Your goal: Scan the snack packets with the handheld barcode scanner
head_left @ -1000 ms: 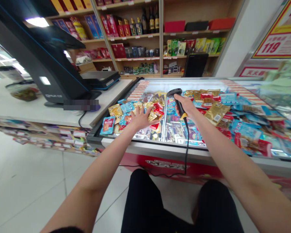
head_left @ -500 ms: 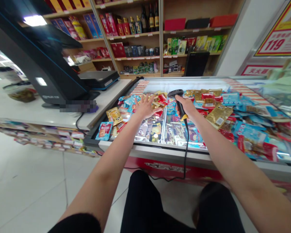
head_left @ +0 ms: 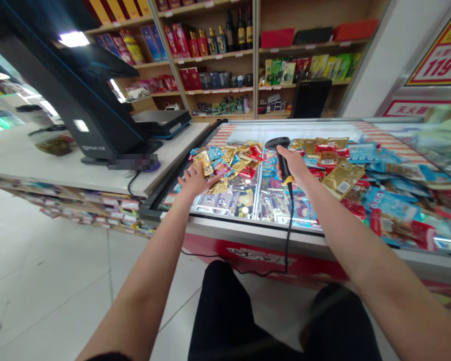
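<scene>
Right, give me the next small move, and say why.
Probably close the left hand on the gold packet at its fingertips: that hand is open and empty, right beside the packet, while the right hand is busy gripping the corded barcode scanner.

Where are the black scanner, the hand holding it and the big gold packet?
Black barcode scanner (head_left: 275, 143): head view, its top end.
Right hand (head_left: 293, 166): head view, back of the hand.
Gold snack packet (head_left: 343, 179): head view, its middle.
</scene>
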A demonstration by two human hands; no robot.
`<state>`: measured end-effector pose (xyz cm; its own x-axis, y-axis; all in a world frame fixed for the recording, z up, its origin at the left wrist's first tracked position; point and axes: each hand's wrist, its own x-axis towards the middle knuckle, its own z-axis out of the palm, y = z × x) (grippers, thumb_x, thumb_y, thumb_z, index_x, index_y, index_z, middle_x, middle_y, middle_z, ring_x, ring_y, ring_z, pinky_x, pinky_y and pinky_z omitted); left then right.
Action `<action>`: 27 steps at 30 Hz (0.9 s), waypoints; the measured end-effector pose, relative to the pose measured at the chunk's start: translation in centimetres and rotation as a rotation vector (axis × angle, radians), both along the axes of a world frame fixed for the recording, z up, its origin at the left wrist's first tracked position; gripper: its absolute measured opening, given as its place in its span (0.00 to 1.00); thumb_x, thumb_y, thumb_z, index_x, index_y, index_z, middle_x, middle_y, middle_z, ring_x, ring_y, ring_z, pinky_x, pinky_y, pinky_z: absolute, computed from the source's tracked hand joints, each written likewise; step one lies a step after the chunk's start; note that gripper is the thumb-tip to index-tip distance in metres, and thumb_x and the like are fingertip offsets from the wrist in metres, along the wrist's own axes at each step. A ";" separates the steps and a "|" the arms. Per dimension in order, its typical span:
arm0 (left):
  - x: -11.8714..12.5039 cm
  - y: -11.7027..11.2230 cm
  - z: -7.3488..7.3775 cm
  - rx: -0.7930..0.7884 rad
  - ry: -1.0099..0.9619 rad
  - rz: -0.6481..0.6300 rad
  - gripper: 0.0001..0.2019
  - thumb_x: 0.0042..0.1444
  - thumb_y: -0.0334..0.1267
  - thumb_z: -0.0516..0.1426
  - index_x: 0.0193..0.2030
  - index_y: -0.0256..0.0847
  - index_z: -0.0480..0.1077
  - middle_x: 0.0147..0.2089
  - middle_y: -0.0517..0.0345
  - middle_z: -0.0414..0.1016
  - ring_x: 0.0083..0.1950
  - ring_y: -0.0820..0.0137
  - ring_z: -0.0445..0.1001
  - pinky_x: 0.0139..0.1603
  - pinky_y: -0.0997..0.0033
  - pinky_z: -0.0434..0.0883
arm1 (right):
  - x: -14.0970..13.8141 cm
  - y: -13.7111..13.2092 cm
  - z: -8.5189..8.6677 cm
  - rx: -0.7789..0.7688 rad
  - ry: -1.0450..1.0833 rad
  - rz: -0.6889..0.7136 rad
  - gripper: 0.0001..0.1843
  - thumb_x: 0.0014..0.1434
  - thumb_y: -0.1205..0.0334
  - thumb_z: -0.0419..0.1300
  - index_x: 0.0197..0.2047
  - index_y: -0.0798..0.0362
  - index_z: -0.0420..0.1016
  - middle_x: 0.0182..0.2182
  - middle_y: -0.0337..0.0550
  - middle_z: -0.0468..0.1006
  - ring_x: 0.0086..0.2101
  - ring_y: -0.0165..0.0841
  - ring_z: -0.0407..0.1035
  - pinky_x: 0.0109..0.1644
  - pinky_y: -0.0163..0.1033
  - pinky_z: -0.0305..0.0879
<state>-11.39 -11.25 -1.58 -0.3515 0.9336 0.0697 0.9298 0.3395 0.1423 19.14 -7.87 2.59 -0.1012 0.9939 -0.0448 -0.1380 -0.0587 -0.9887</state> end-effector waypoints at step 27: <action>9.7 8.0 4.9 -0.010 0.011 -0.108 0.39 0.47 0.59 0.62 0.61 0.34 0.70 0.68 0.33 0.63 0.70 0.41 0.59 0.65 0.45 0.63 | 0.5 0.5 0.0 -0.014 0.022 -0.029 0.15 0.66 0.50 0.57 0.33 0.51 0.64 0.14 0.36 0.69 0.12 0.29 0.62 0.13 0.33 0.59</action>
<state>-1.70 -3.29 3.31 -0.2479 0.9667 0.0637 0.9626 0.2384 0.1291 19.64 -7.35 2.61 -0.0730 0.9957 -0.0572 -0.1613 -0.0683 -0.9845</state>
